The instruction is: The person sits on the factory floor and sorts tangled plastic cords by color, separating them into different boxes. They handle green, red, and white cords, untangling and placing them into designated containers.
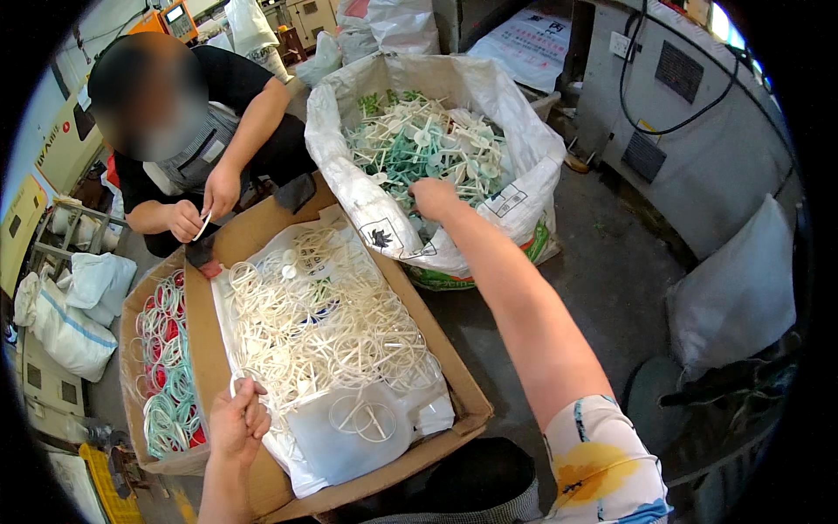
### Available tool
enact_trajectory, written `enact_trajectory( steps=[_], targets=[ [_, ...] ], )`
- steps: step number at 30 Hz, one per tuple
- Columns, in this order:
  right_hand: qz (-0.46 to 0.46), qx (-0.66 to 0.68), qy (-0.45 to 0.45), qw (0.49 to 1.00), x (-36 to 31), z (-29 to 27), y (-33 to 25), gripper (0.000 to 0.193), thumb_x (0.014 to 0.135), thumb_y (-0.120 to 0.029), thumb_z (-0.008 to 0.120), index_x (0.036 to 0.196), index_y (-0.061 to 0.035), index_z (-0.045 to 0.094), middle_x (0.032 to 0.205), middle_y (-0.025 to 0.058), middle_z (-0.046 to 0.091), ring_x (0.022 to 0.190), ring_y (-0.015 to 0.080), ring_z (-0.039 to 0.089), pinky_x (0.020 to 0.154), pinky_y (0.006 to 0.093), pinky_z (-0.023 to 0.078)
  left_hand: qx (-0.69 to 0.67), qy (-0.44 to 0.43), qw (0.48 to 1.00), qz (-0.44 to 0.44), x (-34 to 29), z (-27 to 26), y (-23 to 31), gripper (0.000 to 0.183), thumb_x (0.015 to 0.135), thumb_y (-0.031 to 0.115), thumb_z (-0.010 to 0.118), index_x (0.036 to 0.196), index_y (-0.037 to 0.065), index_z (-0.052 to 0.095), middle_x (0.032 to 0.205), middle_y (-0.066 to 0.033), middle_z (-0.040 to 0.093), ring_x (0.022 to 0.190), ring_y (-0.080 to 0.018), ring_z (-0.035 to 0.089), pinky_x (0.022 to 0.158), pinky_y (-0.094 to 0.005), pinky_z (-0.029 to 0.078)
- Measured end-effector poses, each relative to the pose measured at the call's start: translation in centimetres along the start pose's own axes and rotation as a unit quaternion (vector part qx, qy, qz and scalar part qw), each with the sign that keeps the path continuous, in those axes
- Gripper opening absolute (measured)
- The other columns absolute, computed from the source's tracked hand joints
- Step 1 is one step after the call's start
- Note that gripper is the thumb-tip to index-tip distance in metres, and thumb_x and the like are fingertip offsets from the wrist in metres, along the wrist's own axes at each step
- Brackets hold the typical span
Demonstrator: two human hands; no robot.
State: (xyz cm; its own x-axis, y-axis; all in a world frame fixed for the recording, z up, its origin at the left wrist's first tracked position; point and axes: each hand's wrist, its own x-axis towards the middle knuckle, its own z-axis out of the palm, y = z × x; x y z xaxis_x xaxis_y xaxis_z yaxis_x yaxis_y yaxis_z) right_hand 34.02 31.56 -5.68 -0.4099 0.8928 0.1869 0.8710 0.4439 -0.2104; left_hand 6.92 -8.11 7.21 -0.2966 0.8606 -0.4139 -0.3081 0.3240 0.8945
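My left hand [237, 421] is closed at the near left side of a cardboard box [476, 410], with a pale ring showing at its fingertips. Many white plastic rings [349, 341] lie heaped in the box on a white plastic sheet. My right arm stretches out over a large white woven sack [532, 148]. At its mouth, my right hand [434, 199] is just over or touching the heap of white and green plastic scraps [428, 144]. The right fingertips point down and are partly hidden, so whether they hold anything does not show.
Across the box a co-worker [201, 122] holds a small white piece in both hands. On the left stands a second box with green, white and red rings [166, 384]. A grey machine [672, 96] with a hanging cable stands right, a filled white sack [738, 279] near it.
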Motion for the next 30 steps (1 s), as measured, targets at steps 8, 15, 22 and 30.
enact_trajectory(
  steps=[8, 15, 22, 30],
  targets=[
    [0.147, 0.563, 0.139, 0.802, 0.7, -2.2, 5.7, 0.020, 0.091, -0.017, 0.052, 0.095, 0.0019, 0.056, 0.084, 0.0086, 0.062, 0.073, 0.0214, 0.065, 0.056, 0.0299, 0.053, 0.030, 0.028, 0.999, 0.028, -1.7, -2.1, 0.2, 0.025, 0.095, 0.022, 0.048, 0.080, 0.002, 0.052, 0.044, 0.0034, 0.030, 0.036, -0.0061, 0.025, 0.035, -0.0215, 0.023],
    [0.136, 0.651, 0.090, 0.741, -1.1, -5.2, 5.6, 0.020, 0.095, -0.015, 0.045, 0.105, 0.0017, 0.049, 0.094, 0.0103, 0.059, 0.080, 0.0240, 0.065, 0.061, 0.0305, 0.056, 0.070, 0.008, 0.997, 0.037, -1.9, -2.6, -0.2, 0.028, 0.096, 0.025, 0.046, 0.081, 0.002, 0.052, 0.043, 0.0035, 0.029, 0.035, -0.0063, 0.025, 0.035, -0.0212, 0.021],
    [0.132, 0.119, 0.135, 0.975, -0.6, -5.2, 9.6, 0.036, 0.086, -0.018, 0.057, 0.116, 0.0004, 0.053, 0.112, 0.0171, 0.059, 0.101, 0.0274, 0.059, 0.079, 0.0386, 0.048, -0.013, 0.009, 1.000, 0.019, -1.7, -4.4, -0.2, 0.044, 0.098, 0.041, 0.031, 0.084, 0.005, 0.051, 0.041, 0.0021, 0.029, 0.037, -0.0101, 0.026, 0.039, -0.0238, 0.025],
    [-0.200, 0.223, 0.149, 0.943, -7.8, -9.9, -10.4, 0.020, 0.084, -0.012, 0.060, 0.102, -0.0025, 0.060, 0.089, 0.0123, 0.066, 0.080, 0.0224, 0.063, 0.071, 0.0327, 0.049, 0.381, 0.137, 0.906, 0.123, -6.4, -15.3, -1.1, 0.038, 0.097, 0.031, 0.039, 0.090, 0.003, 0.065, 0.051, 0.0048, 0.039, 0.050, -0.0049, 0.036, 0.052, -0.0208, 0.028]
  ],
)
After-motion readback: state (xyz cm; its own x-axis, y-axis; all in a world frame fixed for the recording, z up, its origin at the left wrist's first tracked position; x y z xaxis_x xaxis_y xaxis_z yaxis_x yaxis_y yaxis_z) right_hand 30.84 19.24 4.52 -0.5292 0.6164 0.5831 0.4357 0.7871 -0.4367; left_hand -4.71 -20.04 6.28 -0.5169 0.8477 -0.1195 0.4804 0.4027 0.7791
